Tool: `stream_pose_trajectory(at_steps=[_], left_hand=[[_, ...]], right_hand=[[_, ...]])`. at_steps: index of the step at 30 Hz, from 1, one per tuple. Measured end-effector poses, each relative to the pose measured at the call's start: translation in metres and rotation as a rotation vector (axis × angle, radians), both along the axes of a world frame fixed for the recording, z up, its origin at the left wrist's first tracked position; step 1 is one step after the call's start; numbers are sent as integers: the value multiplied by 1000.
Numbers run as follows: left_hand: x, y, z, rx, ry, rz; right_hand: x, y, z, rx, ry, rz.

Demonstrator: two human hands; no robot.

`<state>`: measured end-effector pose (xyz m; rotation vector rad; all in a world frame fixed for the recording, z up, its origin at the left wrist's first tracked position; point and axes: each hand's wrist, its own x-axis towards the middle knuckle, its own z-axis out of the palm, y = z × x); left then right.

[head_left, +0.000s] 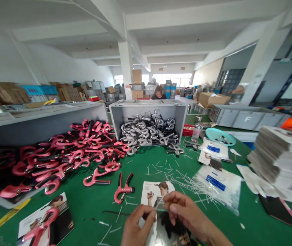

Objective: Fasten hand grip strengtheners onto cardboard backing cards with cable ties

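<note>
Hands meet low at the near edge of the bench [89,208]. The left hand [135,227] is pinched narrow on the side of a card [149,191]. The right hand [187,213] is closed, its fingertips nipping a tie [159,204] just above the card's face. No gripper sits on this card yet, so I'd judge this piece barely begun.

One piece at the lower left looks done: a carded gripper [43,222], pink, lying across its printed sheet. A lone gripper [122,189] rests just beyond the hands. Plenty looks left to do. A pink heap [79,150] spreads along the left, a grey heap [148,131] spills from a bin [117,116], and a tall stack [281,153] of flat sheets waits on the right.

The card is glossy, pale at the top with a printed figure and dark lower down. The tie is a thin white strand, stiff-looking plastic, and loose ties [166,169] litter the bench like cut straw. More are packed in a bag [217,184] of crinkly clear film with a blue label. The grippers are A-shaped, with curved moulded handles, dark pads and a glint of metal at the spring. The bin is hard grey plastic, square-cornered. The bench top is flat matte green.
</note>
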<state>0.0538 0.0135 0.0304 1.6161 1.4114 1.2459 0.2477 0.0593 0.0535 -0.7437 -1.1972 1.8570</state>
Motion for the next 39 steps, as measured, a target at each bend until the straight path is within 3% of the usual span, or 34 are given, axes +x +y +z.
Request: stream_pose_trajectory(at_steps=[3, 5, 8, 10, 12, 16, 22, 27, 32, 35, 39], left_hand=[[11, -5, -3, 164, 60, 5], [11, -8, -4, 204, 109, -21], [-4, -8, -10, 147, 200, 57], [-19, -4, -20, 73, 262, 231], [-30, 1, -36, -38, 273, 291], [-34, 6, -52, -216, 81, 175], [-42, -2, -39, -311, -535, 197], [-62, -22, -49, -409, -587, 221], [-75, -24, -55, -430, -719, 257], [-77, -13, -58, -520, -920, 170], [-73, -1, -63, -656, -957, 45]], right_hand=[[-23, -13, -23, -31, -4, -89], [-27, -19, -28, -4, -46, -136], [-10, -21, -27, 38, -103, -223], [7, -19, -25, 32, -99, -295], [20, -16, -25, 16, -101, -351], [24, -15, -28, -6, -114, -344], [-16, 0, -22, 142, -169, -305], [-62, 21, -41, 334, -354, -142], [-75, 22, -65, 426, -460, -110], [-72, 21, -68, 453, -492, -100], [-71, 20, -66, 533, -578, -47]])
